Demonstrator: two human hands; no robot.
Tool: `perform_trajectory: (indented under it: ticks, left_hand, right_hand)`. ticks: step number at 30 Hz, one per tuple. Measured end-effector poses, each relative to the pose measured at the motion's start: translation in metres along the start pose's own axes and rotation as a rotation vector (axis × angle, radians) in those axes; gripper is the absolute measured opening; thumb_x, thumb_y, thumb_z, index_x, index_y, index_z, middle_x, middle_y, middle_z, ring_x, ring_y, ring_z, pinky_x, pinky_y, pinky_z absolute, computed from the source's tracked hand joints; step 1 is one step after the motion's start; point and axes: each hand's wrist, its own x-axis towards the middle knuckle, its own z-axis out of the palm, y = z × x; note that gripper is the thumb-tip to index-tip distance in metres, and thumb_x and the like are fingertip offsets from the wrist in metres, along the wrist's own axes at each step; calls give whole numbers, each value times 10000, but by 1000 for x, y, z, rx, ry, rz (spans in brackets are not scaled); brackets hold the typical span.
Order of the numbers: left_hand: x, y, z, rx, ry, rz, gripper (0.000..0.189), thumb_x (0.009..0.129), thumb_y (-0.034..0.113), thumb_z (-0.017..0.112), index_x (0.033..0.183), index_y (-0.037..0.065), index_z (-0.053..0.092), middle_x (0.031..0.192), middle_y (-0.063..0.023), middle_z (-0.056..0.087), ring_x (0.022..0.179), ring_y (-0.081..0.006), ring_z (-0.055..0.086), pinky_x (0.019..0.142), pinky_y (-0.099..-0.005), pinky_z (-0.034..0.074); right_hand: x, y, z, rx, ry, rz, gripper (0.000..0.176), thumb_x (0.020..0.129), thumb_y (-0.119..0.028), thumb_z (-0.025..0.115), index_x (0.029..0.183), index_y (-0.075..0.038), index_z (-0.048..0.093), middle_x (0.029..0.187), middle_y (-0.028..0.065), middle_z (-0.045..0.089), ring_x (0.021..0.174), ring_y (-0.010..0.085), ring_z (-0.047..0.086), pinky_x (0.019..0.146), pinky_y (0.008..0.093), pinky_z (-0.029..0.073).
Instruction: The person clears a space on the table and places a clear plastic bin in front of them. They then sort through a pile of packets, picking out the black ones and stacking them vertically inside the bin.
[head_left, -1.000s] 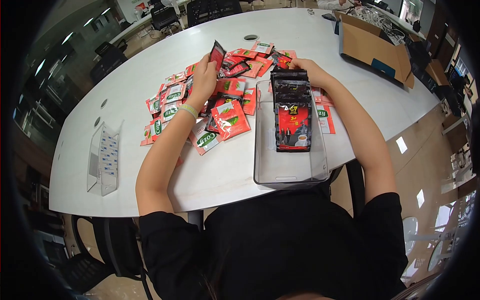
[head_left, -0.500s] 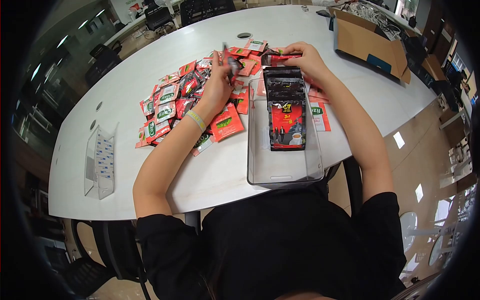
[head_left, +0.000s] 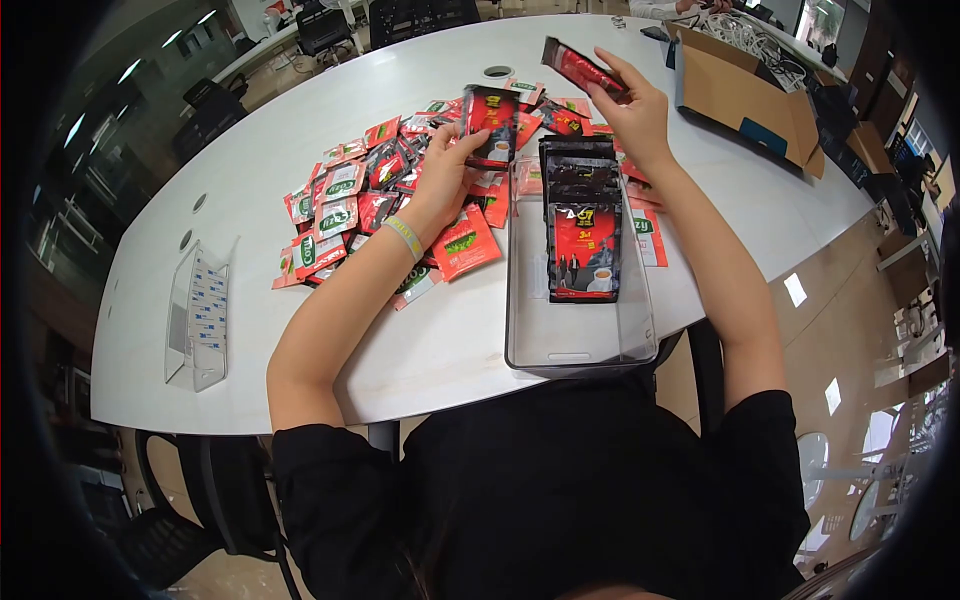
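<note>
My left hand [head_left: 447, 170] grips a black and red coffee sachet [head_left: 490, 120], its printed front facing me, above the pile. Raised behind the clear plastic box [head_left: 540, 340], my right hand [head_left: 636, 115] pinches another coffee sachet [head_left: 583, 70], tilted and seen partly edge-on. Inside the box a row of black and red coffee sachets [head_left: 585, 255] stands overlapped, the front one showing its full face. A loose pile of red Cozy tea sachets [head_left: 337, 216] mixed with coffee sachets lies left of the box. Another Cozy sachet [head_left: 650, 240] lies partly hidden at the box's right side.
A clear plastic holder [head_left: 197, 320] with patterned backing strips stands at the table's left. An open cardboard box [head_left: 745, 95] with cables behind it sits at the back right. The table's near edge runs just before my body. Chairs [head_left: 225, 490] stand around.
My right hand has lifted its sachet up and away from behind the box. My left hand has moved slightly right, and its sachet has turned to show its front.
</note>
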Motion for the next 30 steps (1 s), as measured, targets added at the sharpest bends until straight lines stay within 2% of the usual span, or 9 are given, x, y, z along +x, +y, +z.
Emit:
perform_trajectory:
  ticks: [9,11,12,14,20,22,24,27,30]
  left_hand:
    - [38,-18,21,-144,-127,-192,222,948,191,414,1043,12,505,996,-121,604,906,-239,617,807,-384,531]
    - [36,-21,36,-101,-67,-284,278,968,263,419,1081,17,483,1026,-97,594,906,-218,618,783,-383,534]
    - [42,-22,35,-102,-74,-285,278,968,263,419,1081,17,483,1026,-97,594,906,-218,618,783,-383,534]
    - [54,-30,24,-197,-264,-319,274,968,273,423,1101,39,472,1026,-93,590,884,-215,620,771,-385,533]
    - [43,-26,33,-58,-106,-66,308,962,332,428,1170,114,492,1052,-56,603,903,-188,603,758,-367,525]
    - [40,-28,34,-56,-144,-4,329,963,337,427,1211,125,471,1109,-45,585,979,-183,576,820,-371,494]
    - [37,-25,35,-33,-179,-26,373,959,361,434,1250,127,442,1162,-36,562,1033,-173,551,871,-364,459]
    - [27,-23,41,87,-215,53,449,943,414,454,1290,133,401,1199,-9,528,1095,-134,498,920,-302,410]
    - [23,-24,43,48,-280,78,430,949,385,460,1276,109,422,1189,-12,528,1092,-112,479,892,-276,407]
  right_hand:
    - [-8,27,26,-355,-214,-382,346,737,-191,633,1084,-188,633,732,72,608,669,229,588,592,335,477]
    - [-10,25,33,-616,-750,-200,404,764,-217,607,1165,-179,577,962,83,623,785,263,582,692,361,485]
    - [-9,35,34,-622,-747,-198,404,764,-217,607,1165,-179,577,962,83,623,785,263,582,692,361,485]
    - [-13,60,38,-279,-546,-762,542,721,-276,674,1235,-194,524,1186,22,569,865,215,568,752,322,482]
    - [-13,48,37,-357,-497,-832,607,740,-358,703,1260,-122,498,1285,82,481,858,239,540,800,341,472]
    - [-15,29,32,-178,-457,-65,622,757,-333,689,1296,-121,462,1298,118,456,930,236,557,853,335,444]
    - [-12,28,32,-196,-335,-40,640,771,-280,714,1296,-48,432,1215,158,508,857,162,595,746,283,477]
    - [-10,33,28,565,-514,431,426,764,-257,744,1041,20,577,783,40,628,633,62,551,570,210,445]
    - [-9,43,25,371,-551,413,353,741,-269,761,925,-6,615,757,33,643,669,67,576,591,221,458]
